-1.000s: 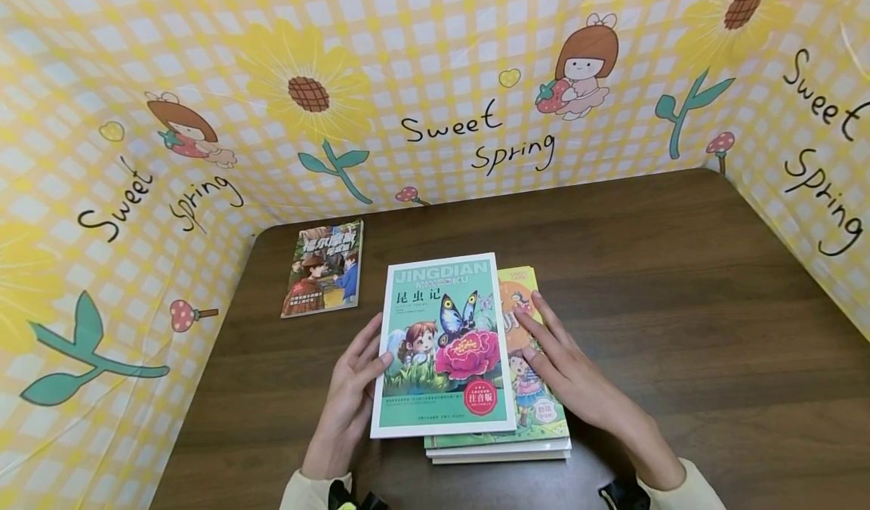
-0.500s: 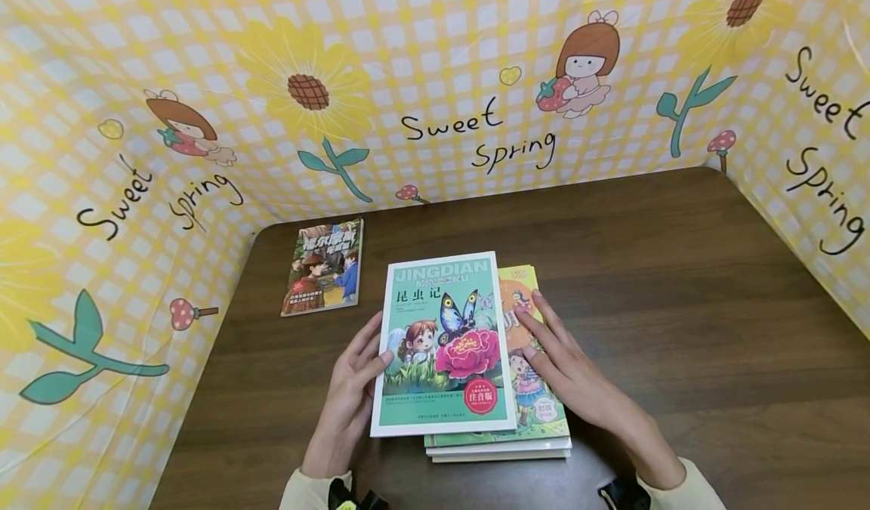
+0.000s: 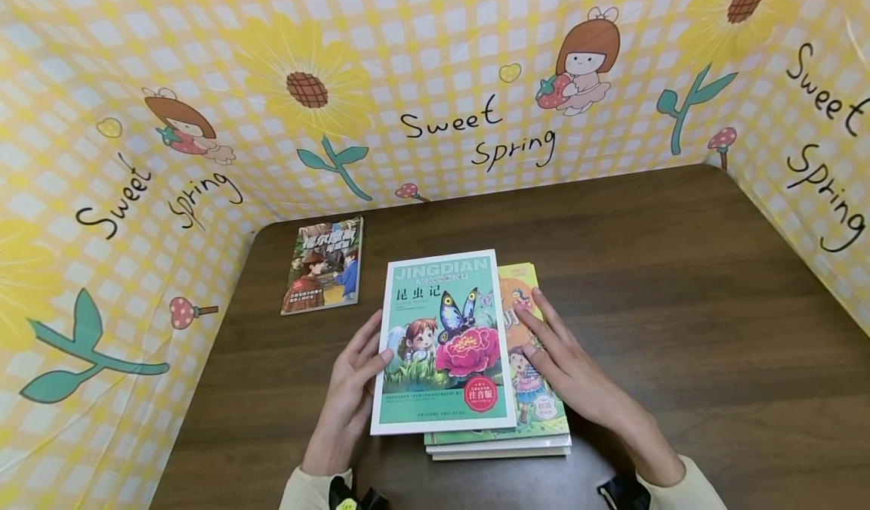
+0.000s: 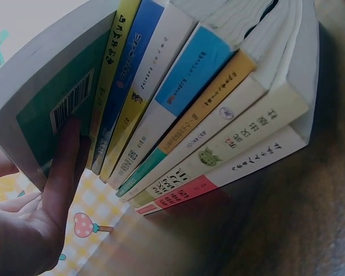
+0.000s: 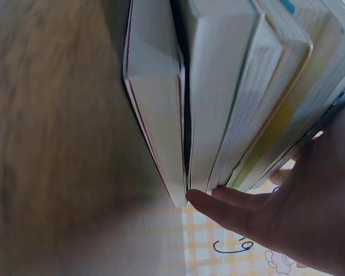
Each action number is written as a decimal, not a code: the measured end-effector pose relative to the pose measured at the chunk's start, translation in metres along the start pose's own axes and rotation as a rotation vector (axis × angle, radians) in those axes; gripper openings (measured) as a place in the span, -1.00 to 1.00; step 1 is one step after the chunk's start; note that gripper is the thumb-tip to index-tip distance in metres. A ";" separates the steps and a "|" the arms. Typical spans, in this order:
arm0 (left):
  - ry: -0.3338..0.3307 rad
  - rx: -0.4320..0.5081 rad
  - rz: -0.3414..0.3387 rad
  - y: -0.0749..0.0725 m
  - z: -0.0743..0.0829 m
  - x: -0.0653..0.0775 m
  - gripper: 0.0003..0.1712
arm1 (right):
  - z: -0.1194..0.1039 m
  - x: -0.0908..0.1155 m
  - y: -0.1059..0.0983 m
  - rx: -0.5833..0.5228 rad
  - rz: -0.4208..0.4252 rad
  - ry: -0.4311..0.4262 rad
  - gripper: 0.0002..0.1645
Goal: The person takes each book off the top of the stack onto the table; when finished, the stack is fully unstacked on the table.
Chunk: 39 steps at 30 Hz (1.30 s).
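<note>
A green-covered children's book point(image 3: 445, 374) with a butterfly and a pink flower lies tilted on top of a stack of books, jutting out to the left. My left hand point(image 3: 353, 389) grips its left edge, thumb over the cover and fingers beneath; the left wrist view shows fingers against the barcode on its back point(image 4: 72, 100). Just under it, a yellow book point(image 3: 533, 381) shows along the right. My right hand point(image 3: 578, 381) rests at the stack's right side, fingers extended along the yellow book's cover and edge. In the right wrist view, fingertips touch the page edges point(image 5: 218, 115).
Another book point(image 3: 322, 268) with two figures on its cover lies alone at the back left of the brown wooden table point(image 3: 680, 306). Several book spines point(image 4: 201, 75) of the stack face left. Yellow checked cloth point(image 3: 435, 57) walls the table's back and sides.
</note>
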<state>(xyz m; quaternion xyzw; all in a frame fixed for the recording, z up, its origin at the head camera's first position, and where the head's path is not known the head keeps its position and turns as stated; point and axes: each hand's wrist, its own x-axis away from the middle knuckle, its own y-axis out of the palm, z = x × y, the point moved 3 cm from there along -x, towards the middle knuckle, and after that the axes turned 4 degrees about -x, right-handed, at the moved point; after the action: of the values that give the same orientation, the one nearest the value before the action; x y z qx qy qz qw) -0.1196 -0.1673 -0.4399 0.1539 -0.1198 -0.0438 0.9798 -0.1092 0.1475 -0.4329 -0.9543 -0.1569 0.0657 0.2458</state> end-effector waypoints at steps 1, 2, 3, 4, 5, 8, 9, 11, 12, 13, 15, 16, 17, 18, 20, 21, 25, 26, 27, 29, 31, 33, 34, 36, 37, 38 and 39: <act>0.001 0.000 0.000 0.000 0.000 0.000 -0.26 | 0.000 0.000 0.000 -0.002 0.000 0.000 -0.33; 0.002 0.001 0.000 0.000 0.000 0.000 -0.26 | 0.000 0.000 0.000 -0.002 -0.001 0.001 -0.33; 0.003 0.001 0.000 0.000 0.000 0.000 -0.26 | 0.000 0.000 0.000 -0.003 -0.001 0.002 -0.33; 0.004 0.001 0.000 0.000 0.000 0.000 -0.26 | 0.000 0.000 0.000 -0.004 -0.002 0.003 -0.33; 0.005 0.001 0.000 0.000 0.000 0.000 -0.26 | 0.000 0.000 0.000 -0.005 -0.002 0.004 -0.33; 0.005 0.000 0.001 0.000 0.000 0.000 -0.27 | 0.001 0.000 0.000 -0.004 -0.003 0.005 -0.33; 0.005 -0.001 0.001 0.000 0.000 0.000 -0.27 | 0.001 0.000 0.000 -0.006 -0.002 0.004 -0.33; 0.005 -0.002 0.002 0.000 0.000 0.000 -0.27 | 0.002 0.000 0.000 -0.006 -0.003 0.003 -0.33; 0.005 -0.004 0.002 0.000 0.000 0.000 -0.28 | 0.002 0.000 0.000 -0.006 -0.002 0.002 -0.33; 0.006 -0.006 0.001 0.000 0.000 0.000 -0.28 | 0.002 0.000 0.000 -0.006 -0.002 0.001 -0.33; 0.007 -0.009 0.001 0.000 -0.001 0.000 -0.27 | 0.002 0.000 0.001 -0.004 -0.001 -0.001 -0.33; 0.007 -0.011 0.000 0.000 -0.001 0.000 -0.27 | 0.002 0.000 0.001 -0.003 0.000 -0.002 -0.33; 0.009 -0.013 -0.002 0.000 -0.001 0.000 -0.27 | 0.002 0.000 0.001 -0.003 0.000 -0.001 -0.33; 0.010 -0.012 -0.002 -0.001 -0.001 0.000 -0.27 | 0.002 -0.001 0.001 -0.003 0.000 0.000 -0.34; 0.016 -0.011 -0.005 0.000 -0.001 0.000 -0.27 | 0.001 -0.001 0.001 -0.004 0.001 0.000 -0.34; 0.019 -0.011 -0.006 0.000 -0.001 0.000 -0.27 | 0.001 -0.001 0.001 -0.006 0.001 0.000 -0.34; 0.029 -0.012 -0.010 0.000 -0.001 -0.001 -0.26 | 0.001 -0.001 0.001 -0.014 0.001 0.000 -0.34; 0.029 -0.014 -0.009 0.000 -0.001 -0.001 -0.26 | 0.000 -0.001 0.001 -0.015 0.002 -0.001 -0.34; 0.029 -0.014 -0.009 0.000 -0.001 -0.001 -0.26 | 0.000 -0.001 0.001 -0.016 0.002 0.000 -0.34; 0.028 -0.009 -0.007 0.001 -0.001 -0.001 -0.26 | 0.000 -0.001 0.001 -0.016 0.002 0.001 -0.34; 0.027 -0.001 -0.007 0.001 -0.001 -0.001 -0.26 | 0.001 0.000 0.001 -0.014 0.002 0.003 -0.34; 0.023 0.008 -0.006 0.001 -0.001 0.000 -0.26 | 0.001 0.000 0.001 -0.013 0.002 0.006 -0.33; 0.021 0.012 -0.005 0.001 -0.001 0.000 -0.26 | 0.001 0.000 0.001 -0.013 0.003 0.007 -0.33; 0.016 0.016 -0.003 0.001 -0.001 0.000 -0.26 | 0.001 0.000 0.001 -0.012 0.002 0.009 -0.33; 0.014 0.017 -0.002 0.001 -0.002 0.000 -0.26 | 0.002 0.000 0.001 -0.011 0.003 0.010 -0.33; 0.012 0.017 -0.001 0.001 -0.002 0.000 -0.26 | 0.002 0.000 0.001 -0.012 0.003 0.010 -0.33; 0.011 0.016 -0.001 0.001 -0.002 0.000 -0.27 | 0.002 0.000 0.001 -0.013 0.003 0.010 -0.33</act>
<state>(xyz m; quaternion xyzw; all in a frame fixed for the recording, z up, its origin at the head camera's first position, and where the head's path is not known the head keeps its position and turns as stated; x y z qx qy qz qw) -0.1194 -0.1658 -0.4414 0.1620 -0.1147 -0.0427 0.9792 -0.1093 0.1477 -0.4347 -0.9564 -0.1545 0.0601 0.2404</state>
